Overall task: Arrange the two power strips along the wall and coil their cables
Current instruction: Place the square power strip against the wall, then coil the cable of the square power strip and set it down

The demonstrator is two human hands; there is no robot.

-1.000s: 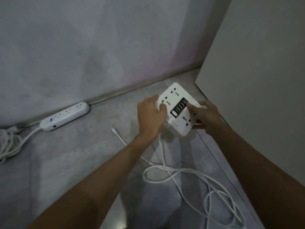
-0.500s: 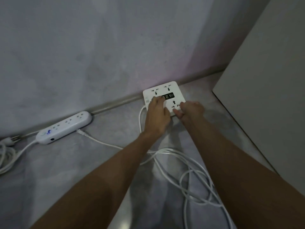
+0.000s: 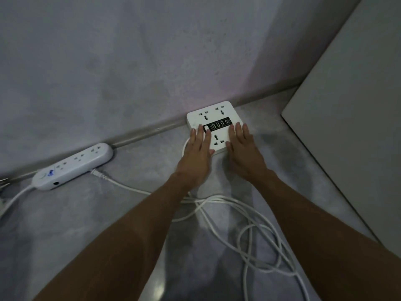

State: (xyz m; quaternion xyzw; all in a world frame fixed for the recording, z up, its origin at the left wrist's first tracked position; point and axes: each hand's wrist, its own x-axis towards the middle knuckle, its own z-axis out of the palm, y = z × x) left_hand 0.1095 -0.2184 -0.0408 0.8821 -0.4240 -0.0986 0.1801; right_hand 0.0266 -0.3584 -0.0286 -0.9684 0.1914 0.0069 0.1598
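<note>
A square white power strip (image 3: pixel 213 114) with a black USB panel lies flat on the grey floor, its far edge against the wall's base. My left hand (image 3: pixel 198 149) rests flat on its left side with straight fingers. My right hand (image 3: pixel 241 146) lies flat on its right side, fingers also straight. Its white cable (image 3: pixel 253 233) sprawls in loose loops on the floor between my forearms and off to the right. A long oval white power strip (image 3: pixel 74 165) sits along the wall at the left, with its own cable (image 3: pixel 15 197) trailing off the left edge.
The grey wall (image 3: pixel 152 61) runs across the back with a low skirting strip (image 3: pixel 149 132) at its foot. A pale cabinet panel (image 3: pixel 351 105) closes off the right side. The plug end (image 3: pixel 98 173) of the square strip's cable lies by the oval strip.
The square strip, held tilted above the floor a second ago, now lies flat against the wall. Both hands went from gripping it to lying flat on top. Its cable shifted left.
</note>
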